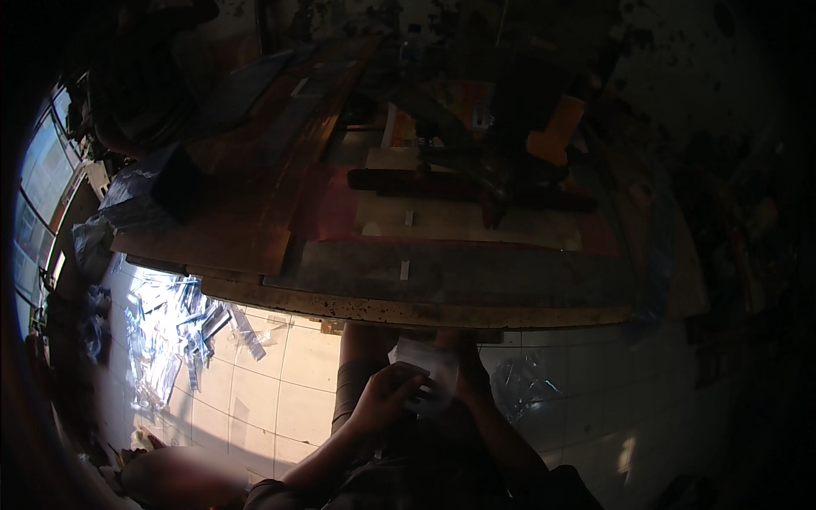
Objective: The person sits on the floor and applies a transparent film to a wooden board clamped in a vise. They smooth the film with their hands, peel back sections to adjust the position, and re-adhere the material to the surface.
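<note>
Below the table's front edge, over my lap, is a thin, translucent whitish plastic bag (439, 367). My left hand (389, 397) is closed, its fingers curled at the near left side of the bag; whether something small is between them is too dark to see. Along the bag's right side, my right hand (469, 380) grips it, its fingers mostly hidden in shadow and behind the plastic.
A worktable (476, 316) with a worn front edge spans the view ahead. On it stands a dark metal device (484, 170) with a long bar, beside brown boards (212, 195) and two small pale pieces (405, 270). Shiny strips (183, 331) litter the tiled floor (293, 365).
</note>
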Tool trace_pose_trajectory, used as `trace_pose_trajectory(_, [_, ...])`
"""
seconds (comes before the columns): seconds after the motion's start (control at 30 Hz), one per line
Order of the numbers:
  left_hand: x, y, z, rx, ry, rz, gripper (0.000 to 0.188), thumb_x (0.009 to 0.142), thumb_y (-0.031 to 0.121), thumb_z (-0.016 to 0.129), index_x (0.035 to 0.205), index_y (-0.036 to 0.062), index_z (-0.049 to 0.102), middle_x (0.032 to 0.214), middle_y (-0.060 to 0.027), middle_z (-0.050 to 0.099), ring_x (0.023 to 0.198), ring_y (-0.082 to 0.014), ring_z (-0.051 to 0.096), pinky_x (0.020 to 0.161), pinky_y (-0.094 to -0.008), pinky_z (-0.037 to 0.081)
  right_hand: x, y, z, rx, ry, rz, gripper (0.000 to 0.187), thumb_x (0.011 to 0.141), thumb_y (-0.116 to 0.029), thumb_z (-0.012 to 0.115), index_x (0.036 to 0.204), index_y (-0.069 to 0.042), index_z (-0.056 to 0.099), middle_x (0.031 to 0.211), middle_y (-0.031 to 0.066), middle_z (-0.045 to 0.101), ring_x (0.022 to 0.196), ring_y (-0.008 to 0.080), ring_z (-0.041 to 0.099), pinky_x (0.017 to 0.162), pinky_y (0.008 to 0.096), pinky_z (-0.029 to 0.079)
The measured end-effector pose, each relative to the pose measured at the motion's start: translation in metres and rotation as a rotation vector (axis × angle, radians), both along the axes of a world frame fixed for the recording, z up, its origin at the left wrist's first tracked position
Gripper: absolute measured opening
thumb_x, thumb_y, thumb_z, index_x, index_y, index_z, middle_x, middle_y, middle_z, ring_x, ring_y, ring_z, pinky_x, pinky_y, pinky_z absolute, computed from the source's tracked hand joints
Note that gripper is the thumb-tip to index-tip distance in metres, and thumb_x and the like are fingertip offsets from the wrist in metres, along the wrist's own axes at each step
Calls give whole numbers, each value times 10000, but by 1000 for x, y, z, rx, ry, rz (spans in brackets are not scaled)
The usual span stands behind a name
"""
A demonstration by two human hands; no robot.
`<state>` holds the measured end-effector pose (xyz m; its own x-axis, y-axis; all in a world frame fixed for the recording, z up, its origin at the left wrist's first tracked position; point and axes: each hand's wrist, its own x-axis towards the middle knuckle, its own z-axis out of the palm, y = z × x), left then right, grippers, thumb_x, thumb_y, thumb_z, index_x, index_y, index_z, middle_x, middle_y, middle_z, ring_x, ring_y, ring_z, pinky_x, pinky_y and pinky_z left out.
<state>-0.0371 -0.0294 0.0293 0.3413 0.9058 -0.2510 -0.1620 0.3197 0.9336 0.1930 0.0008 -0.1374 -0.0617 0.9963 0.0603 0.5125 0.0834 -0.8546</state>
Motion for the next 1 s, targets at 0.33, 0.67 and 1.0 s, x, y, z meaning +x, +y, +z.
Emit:
trace_pose_trajectory(0.33, [1, 0, 1, -12, -7, 3, 222, 1050, 116, 609, 1179, -62, 633, 1054, -151, 744, 966, -218, 746, 799, -322, 618, 3, 7, -17, 27, 26, 52, 494, 919, -119, 654, 1395, -23, 565, 1485, 284, 475, 1426, 485, 401, 1172, 526, 389])
trace_pose_trajectory(0.67, [2, -3, 6, -8, -37, 4, 222, 1055, 145, 615, 1170, -43, 638, 1029, -143, 758, 967, -209, 751, 789, -312, 606, 7, 1, -25, 42, 38, -75, 460, 950, -159, 634, 1399, -80, 567, 1427, 238, 534, 1346, 453, 489, 1131, 512, 420])
trace_pose_trajectory(1.0, [-1, -8, 12, -20, -100, -12, 244, 1066, 132, 588, 1208, -65, 603, 1078, -178, 758, 954, -248, 759, 797, -317, 601, 4, -23, 134, 214, -20, -106, 351, 1110, -294, 440, 1364, -74, 544, 1348, 154, 638, 1279, 320, 587, 1082, 440, 448])
